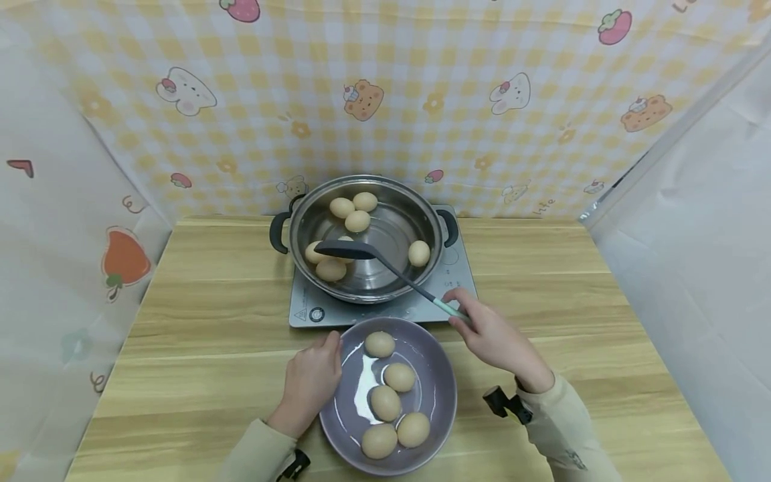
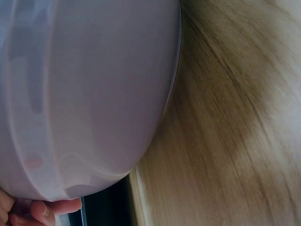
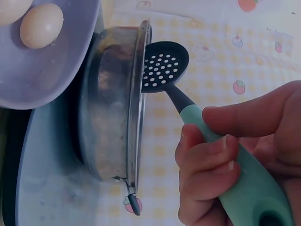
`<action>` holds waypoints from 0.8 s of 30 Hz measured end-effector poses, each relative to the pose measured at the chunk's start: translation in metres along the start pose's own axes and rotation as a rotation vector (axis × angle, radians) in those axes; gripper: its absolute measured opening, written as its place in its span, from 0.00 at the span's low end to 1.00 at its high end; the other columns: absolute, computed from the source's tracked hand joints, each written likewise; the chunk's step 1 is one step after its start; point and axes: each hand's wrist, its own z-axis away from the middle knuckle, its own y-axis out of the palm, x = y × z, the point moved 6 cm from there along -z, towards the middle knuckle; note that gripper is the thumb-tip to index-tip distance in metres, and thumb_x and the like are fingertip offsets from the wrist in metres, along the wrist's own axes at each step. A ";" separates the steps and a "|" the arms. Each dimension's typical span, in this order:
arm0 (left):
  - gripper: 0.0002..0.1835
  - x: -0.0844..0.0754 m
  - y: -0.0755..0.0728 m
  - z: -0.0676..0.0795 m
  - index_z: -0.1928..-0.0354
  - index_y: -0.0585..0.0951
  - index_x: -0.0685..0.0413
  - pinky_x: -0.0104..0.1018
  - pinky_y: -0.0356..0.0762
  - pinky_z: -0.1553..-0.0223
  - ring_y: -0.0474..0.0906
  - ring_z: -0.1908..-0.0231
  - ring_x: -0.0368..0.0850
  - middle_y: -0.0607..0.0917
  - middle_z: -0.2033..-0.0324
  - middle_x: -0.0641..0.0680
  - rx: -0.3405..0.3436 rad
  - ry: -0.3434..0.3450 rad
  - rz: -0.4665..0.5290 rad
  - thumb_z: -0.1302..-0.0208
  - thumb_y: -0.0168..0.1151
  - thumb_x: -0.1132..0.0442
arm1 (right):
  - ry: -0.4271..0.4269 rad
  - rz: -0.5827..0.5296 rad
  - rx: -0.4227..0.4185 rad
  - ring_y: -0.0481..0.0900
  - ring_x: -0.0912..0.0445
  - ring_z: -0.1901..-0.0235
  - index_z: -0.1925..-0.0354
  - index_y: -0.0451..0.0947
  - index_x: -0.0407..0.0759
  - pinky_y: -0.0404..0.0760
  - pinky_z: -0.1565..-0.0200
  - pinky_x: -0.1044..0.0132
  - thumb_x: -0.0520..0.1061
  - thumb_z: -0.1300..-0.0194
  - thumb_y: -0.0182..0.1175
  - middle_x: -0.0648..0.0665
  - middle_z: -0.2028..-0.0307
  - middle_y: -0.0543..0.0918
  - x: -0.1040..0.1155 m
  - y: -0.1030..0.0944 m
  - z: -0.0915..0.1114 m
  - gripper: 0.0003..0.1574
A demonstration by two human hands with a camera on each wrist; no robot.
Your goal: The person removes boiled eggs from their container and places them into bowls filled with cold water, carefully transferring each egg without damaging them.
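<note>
My right hand (image 1: 494, 335) grips the mint-green handle of a skimmer (image 1: 346, 250), its dark perforated head (image 3: 162, 66) reaching over the steel pot (image 1: 391, 227). In the head view that head overlaps several eggs at the pot's left side, partly hiding them. Three eggs (image 1: 358, 221) sit at the back of the pot, and a single egg (image 1: 419, 254) at the right. With curled fingers (image 2: 42, 212) at its edge, my left hand (image 1: 312, 381) holds the left rim of a purple plate (image 1: 442, 402). Several eggs (image 1: 385, 403) lie in the plate.
Under the pot is a grey induction cooker (image 1: 460, 258), with the plate close in front of it. Black side handles (image 1: 277, 232) stick out from the pot. Behind stands a yellow checked sheet (image 1: 434, 134); the wooden tabletop (image 1: 223, 301) extends to both sides.
</note>
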 end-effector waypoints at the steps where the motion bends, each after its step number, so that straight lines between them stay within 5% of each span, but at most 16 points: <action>1: 0.05 0.000 0.000 0.000 0.74 0.71 0.57 0.40 0.62 0.91 0.71 0.90 0.52 0.74 0.85 0.53 0.004 -0.003 0.002 0.43 0.57 0.66 | 0.000 0.001 0.003 0.60 0.64 0.85 0.54 0.67 0.44 0.65 0.79 0.69 0.34 0.39 0.53 0.53 0.82 0.63 0.000 0.001 -0.001 0.15; 24: 0.05 0.001 0.002 0.000 0.74 0.71 0.57 0.40 0.62 0.91 0.71 0.90 0.52 0.75 0.85 0.54 0.016 -0.007 0.000 0.44 0.57 0.66 | -0.030 -0.031 0.048 0.57 0.66 0.87 0.56 0.69 0.42 0.61 0.82 0.71 0.34 0.38 0.52 0.54 0.83 0.63 0.005 0.015 -0.001 0.11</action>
